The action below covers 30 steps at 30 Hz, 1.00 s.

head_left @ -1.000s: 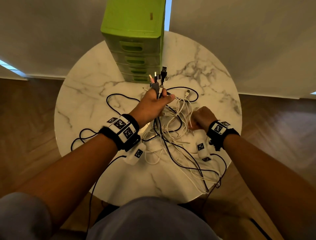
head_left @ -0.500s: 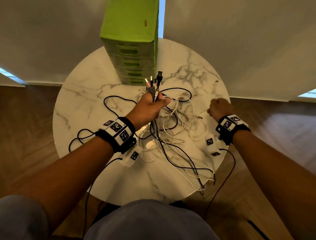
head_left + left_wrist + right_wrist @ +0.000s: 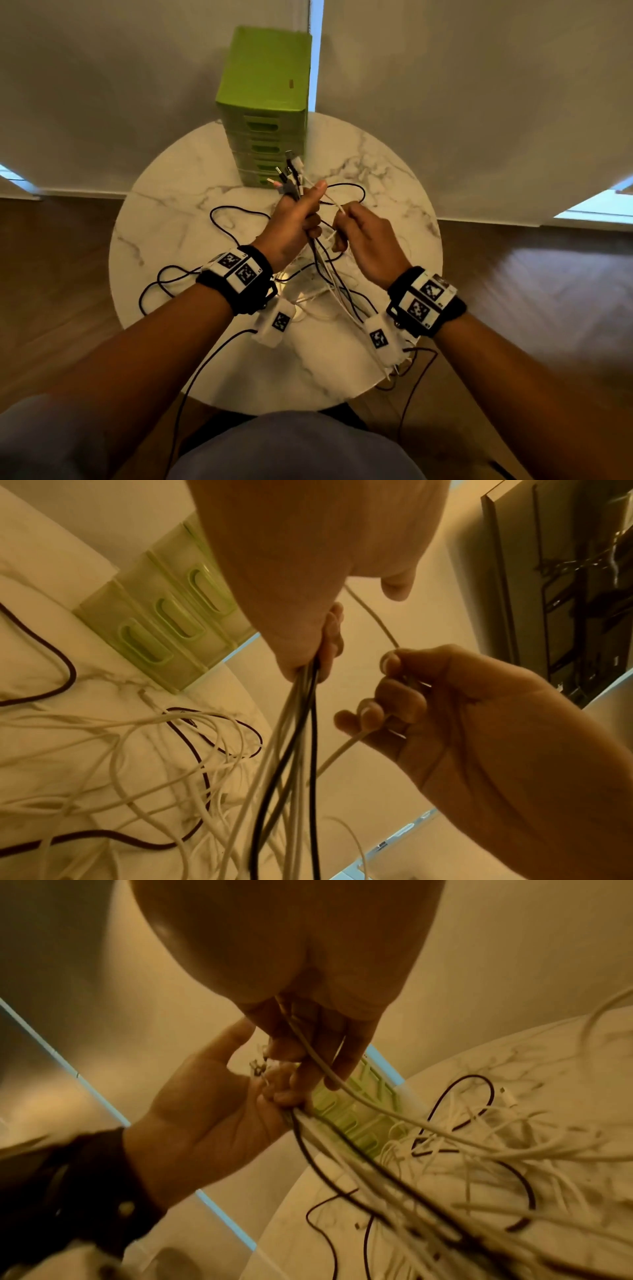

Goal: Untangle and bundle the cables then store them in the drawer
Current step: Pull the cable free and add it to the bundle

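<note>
My right hand (image 3: 363,243) has come back from the worktop (image 3: 171,205) edge, fingers pinching one white cable (image 3: 371,615) beside my left hand's (image 3: 294,222) clenched plug ends (image 3: 289,173), so gathering continues.

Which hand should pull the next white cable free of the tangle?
Probably the right hand: it already pinches a white cable. The left hand is full, gripping the cable bundle of gathered ends.
</note>
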### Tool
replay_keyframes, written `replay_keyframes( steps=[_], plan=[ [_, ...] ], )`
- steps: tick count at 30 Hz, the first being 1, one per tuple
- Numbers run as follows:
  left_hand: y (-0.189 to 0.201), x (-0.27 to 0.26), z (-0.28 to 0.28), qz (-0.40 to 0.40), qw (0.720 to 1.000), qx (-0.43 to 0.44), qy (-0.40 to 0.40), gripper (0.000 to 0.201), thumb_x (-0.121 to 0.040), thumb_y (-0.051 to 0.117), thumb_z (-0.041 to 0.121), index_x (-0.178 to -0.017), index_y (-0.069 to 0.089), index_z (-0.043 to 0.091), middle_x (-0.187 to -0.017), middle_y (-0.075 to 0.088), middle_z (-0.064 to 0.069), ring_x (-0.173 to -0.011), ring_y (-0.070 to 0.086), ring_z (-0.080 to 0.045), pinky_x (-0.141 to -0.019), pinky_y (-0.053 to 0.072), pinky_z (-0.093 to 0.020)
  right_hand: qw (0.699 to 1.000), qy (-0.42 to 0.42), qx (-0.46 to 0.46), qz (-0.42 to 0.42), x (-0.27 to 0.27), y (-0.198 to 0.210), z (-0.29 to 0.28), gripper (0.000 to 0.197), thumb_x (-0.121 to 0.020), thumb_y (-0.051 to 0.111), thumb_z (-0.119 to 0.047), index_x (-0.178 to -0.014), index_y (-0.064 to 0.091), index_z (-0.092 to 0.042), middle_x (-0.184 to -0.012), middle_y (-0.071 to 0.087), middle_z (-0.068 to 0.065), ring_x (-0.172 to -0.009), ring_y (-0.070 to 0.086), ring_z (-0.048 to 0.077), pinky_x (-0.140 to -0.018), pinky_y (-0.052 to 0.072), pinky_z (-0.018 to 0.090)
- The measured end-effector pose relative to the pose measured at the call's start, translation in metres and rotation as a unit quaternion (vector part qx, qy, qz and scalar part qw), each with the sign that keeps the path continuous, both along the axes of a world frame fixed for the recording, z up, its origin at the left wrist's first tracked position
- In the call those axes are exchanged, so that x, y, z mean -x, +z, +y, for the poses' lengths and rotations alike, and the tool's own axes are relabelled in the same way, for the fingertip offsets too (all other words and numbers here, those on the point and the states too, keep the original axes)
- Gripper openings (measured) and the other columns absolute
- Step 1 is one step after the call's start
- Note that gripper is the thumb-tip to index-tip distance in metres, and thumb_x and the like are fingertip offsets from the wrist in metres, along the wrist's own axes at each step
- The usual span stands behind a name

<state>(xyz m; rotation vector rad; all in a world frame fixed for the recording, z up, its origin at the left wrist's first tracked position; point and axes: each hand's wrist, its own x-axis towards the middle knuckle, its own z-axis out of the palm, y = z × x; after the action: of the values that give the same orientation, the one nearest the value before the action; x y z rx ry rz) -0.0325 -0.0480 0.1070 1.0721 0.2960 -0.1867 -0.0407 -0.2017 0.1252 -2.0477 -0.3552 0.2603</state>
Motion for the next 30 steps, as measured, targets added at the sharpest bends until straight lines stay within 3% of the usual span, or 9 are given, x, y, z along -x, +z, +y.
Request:
replay_keyframes(
  steps=[3,7,11,15,18,23,26,28,30],
  plan=[
    [0.001,0.011,0.003,-0.008,1.0,-0.002,0.014,0.029,-0.102,0.058,0.032,-0.079,0.04,0.027,-0.063,0.024,0.007,-0.054,0.022,-0.009,-0.056,0.02,-0.03,1.0,0.0,0.019,0.0,0.021,-0.002,0.012,0.024,-0.104,0.042,-0.021,-0.086,0.053,-0.012,-0.069,0.064,0.006,-0.064,0.065,0.014,-0.064,0.049,0.032],
    [-0.001,0.024,0.009,-0.014,0.999,-0.046,0.014,0.033,-0.101,0.059,0.031,-0.075,0.04,0.024,-0.063,0.028,0.005,-0.052,0.026,-0.009,-0.054,0.024,-0.029,0.998,0.036,0.04,-0.019,0.037,-0.006,0.019,0.025,-0.105,0.042,-0.025,-0.085,0.051,-0.012,-0.07,0.062,0.009,-0.065,0.061,0.022,-0.064,0.046,0.04],
    [-0.005,0.032,0.014,-0.007,0.996,-0.084,0.022,0.027,-0.099,0.057,0.033,-0.078,0.046,0.022,-0.061,0.039,0.007,-0.05,0.037,-0.008,-0.055,0.031,-0.029,0.993,0.09,0.062,-0.042,0.045,-0.01,0.022,0.025,-0.105,0.043,-0.025,-0.081,0.047,-0.03,-0.068,0.056,-0.007,-0.062,0.053,0.01,-0.06,0.04,0.026],
    [-0.01,0.04,0.021,-0.014,0.994,-0.108,0.032,0.025,-0.099,0.054,0.041,-0.08,0.056,0.025,-0.068,0.049,0.006,-0.064,0.044,-0.011,-0.068,0.038,-0.032,0.99,0.12,0.07,-0.035,0.047,-0.011,0.024,0.031,-0.105,0.042,-0.036,-0.086,0.056,-0.016,-0.073,0.062,0.002,-0.067,0.059,0.016,-0.065,0.043,0.03],
    [-0.01,0.044,0.029,-0.036,0.994,-0.092,0.041,0.032,-0.102,0.049,0.041,-0.074,0.059,0.027,-0.07,0.052,0.004,-0.069,0.046,-0.015,-0.069,0.039,-0.034,0.988,0.134,0.079,-0.006,0.045,-0.013,0.024,0.045,-0.105,0.037,-0.046,-0.078,0.057,-0.017,-0.066,0.061,-0.003,-0.062,0.057,0.011,-0.063,0.043,0.027],
    [0.017,0.035,0.058,-0.069,0.992,-0.008,0.101,0.032,-0.109,0.037,0.032,-0.084,0.044,0.013,-0.063,0.045,0.0,-0.065,0.063,-0.024,-0.074,0.06,-0.048,0.976,0.16,0.136,0.063,0.043,-0.035,0.006,0.052,-0.104,0.028,-0.055,-0.065,0.052,-0.03,-0.063,0.055,-0.01,-0.056,0.049,-0.001,-0.064,0.039,0.021],
    [0.036,0.027,0.084,-0.076,0.988,0.004,0.136,0.038,-0.109,0.037,0.037,-0.076,0.039,0.019,-0.058,0.035,0.004,-0.046,0.039,-0.012,-0.047,0.041,-0.026,0.967,0.166,0.166,0.098,0.042,-0.049,-0.014,0.048,-0.102,0.027,-0.058,-0.066,0.055,-0.044,-0.066,0.057,-0.013,-0.058,0.051,-0.002,-0.069,0.039,0.023],
    [0.05,0.021,0.103,-0.088,0.984,0.008,0.156,0.041,-0.109,0.037,0.04,-0.072,0.037,0.022,-0.055,0.031,0.007,-0.045,0.025,-0.008,-0.044,0.024,-0.023,0.95,0.179,0.229,0.118,0.038,-0.06,-0.032,0.045,-0.103,0.026,-0.057,-0.071,0.052,-0.039,-0.072,0.059,-0.01,-0.061,0.052,0.004,-0.07,0.04,0.025],
    [0.061,0.018,0.117,-0.099,0.981,-0.001,0.165,0.039,-0.108,0.039,0.04,-0.074,0.04,0.022,-0.053,0.033,0.007,-0.047,0.023,-0.009,-0.046,0.021,-0.024,0.929,0.184,0.293,0.131,0.03,-0.07,-0.049,0.04,-0.104,0.025,-0.054,-0.074,0.049,-0.041,-0.077,0.061,-0.006,-0.067,0.055,0.013,-0.074,0.041,0.028]
  ],
)
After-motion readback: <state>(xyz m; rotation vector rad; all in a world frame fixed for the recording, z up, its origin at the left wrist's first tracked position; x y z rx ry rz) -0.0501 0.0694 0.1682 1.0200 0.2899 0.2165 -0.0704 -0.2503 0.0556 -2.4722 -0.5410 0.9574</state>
